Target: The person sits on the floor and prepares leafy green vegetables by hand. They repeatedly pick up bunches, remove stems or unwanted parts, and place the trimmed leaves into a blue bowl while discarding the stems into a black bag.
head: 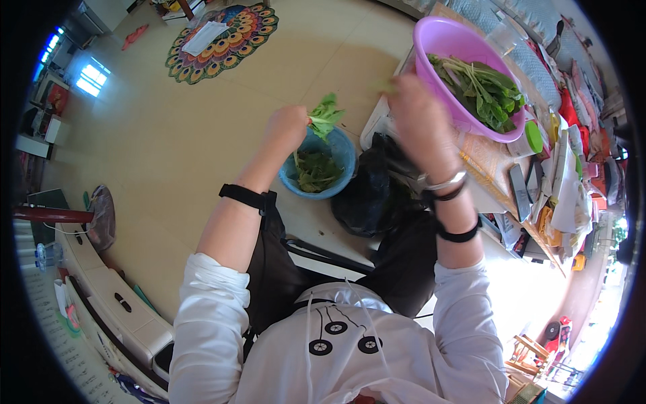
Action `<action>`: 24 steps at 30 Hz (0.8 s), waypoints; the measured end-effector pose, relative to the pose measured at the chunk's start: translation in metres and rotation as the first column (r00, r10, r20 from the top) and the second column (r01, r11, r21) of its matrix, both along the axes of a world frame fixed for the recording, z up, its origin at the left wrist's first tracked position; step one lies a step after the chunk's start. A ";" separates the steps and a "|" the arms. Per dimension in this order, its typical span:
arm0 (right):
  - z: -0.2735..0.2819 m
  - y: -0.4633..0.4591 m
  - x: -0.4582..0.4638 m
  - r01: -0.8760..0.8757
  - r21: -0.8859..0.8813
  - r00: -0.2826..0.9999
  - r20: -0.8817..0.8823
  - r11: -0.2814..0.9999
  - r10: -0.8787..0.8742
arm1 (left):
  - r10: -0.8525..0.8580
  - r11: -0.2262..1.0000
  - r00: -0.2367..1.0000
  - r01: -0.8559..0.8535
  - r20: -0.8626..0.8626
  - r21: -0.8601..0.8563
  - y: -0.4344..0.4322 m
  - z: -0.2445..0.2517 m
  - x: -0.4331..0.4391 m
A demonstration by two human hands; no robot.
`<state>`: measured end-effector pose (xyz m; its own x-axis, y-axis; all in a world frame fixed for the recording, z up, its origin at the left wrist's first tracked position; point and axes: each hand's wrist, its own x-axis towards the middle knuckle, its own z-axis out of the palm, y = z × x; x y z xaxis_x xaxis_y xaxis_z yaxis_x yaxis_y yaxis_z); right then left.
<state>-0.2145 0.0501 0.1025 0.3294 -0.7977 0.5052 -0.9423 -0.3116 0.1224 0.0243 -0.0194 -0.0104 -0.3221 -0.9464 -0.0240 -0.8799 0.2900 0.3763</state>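
My left hand grips the stalks of a leafy green vegetable, whose leaves hang over the far rim of a blue bucket. Loose greens lie inside that bucket on the floor. Blurred by motion, my right hand is raised near the left side of a purple plastic basin. A smeared pale-green piece of vegetable shows at its fingertips, which look closed on it. Long-stalked leafy greens are heaped in the basin. Between my knees and the bucket sits a black plastic bag; its contents are mostly hidden.
The basin rests on a cluttered table at the right. A green-lidded jar, a smartphone and papers are there. A peacock-patterned mat lies on the tiled floor. At left stands a pale cabinet.
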 end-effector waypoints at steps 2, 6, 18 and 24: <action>0.046 -0.017 -0.045 0.195 0.027 0.972 0.127 0.980 -0.197 | -0.001 1.000 1.000 0.001 -0.026 0.014 0.004 0.002 -0.001; 0.092 -0.070 -0.130 0.333 0.058 0.943 -0.019 0.941 -0.333 | -0.046 0.999 0.998 0.046 -0.039 0.004 0.012 0.004 -0.013; 0.030 -0.065 -0.183 0.154 0.250 0.987 0.005 0.956 -0.160 | 0.003 1.000 0.997 -0.005 -0.081 -0.026 0.005 0.009 -0.007; 0.056 -0.075 -0.152 -0.189 0.127 0.369 0.928 0.974 -0.050 | 0.125 0.991 0.979 -0.116 -0.161 0.063 0.000 0.012 0.002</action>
<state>-0.3668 -0.0253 0.1585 -0.1878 -0.9053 0.3810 -0.4000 -0.2837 -0.8715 0.0263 -0.0189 0.0011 -0.2093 -0.9774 -0.0311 -0.8321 0.1613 0.5307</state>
